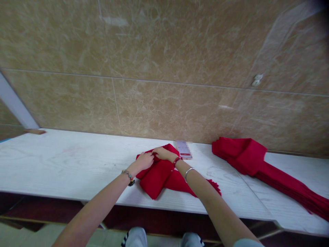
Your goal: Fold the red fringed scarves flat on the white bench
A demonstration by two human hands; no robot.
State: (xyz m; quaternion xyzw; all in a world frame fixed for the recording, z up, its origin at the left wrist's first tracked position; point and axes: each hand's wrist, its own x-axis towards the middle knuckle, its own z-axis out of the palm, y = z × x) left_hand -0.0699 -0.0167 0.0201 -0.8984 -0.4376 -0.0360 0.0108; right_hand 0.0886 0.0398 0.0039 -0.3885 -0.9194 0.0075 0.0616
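Observation:
A red scarf (155, 180) lies bunched and partly folded on the white counter, its fringed tail stretching right beneath my right forearm. My left hand (144, 161) presses onto the upper left of the folded part, fingers closed on the cloth. Right beside it, my right hand (163, 154) pinches the same fabric, the two sets of fingertips almost meeting. Exactly how the cloth runs under the fingers is hidden. Just behind my right wrist lies a phone (183, 149) with its screen lit, touching or nearly touching the scarf.
A stack of red scarves (243, 156) lies along the right of the white counter (77, 164), its long tails running toward the right edge. A tan marble-patterned wall (164, 103) rises directly behind, with a socket (257, 80). Open dark shelving (144, 219) sits under the counter's front edge.

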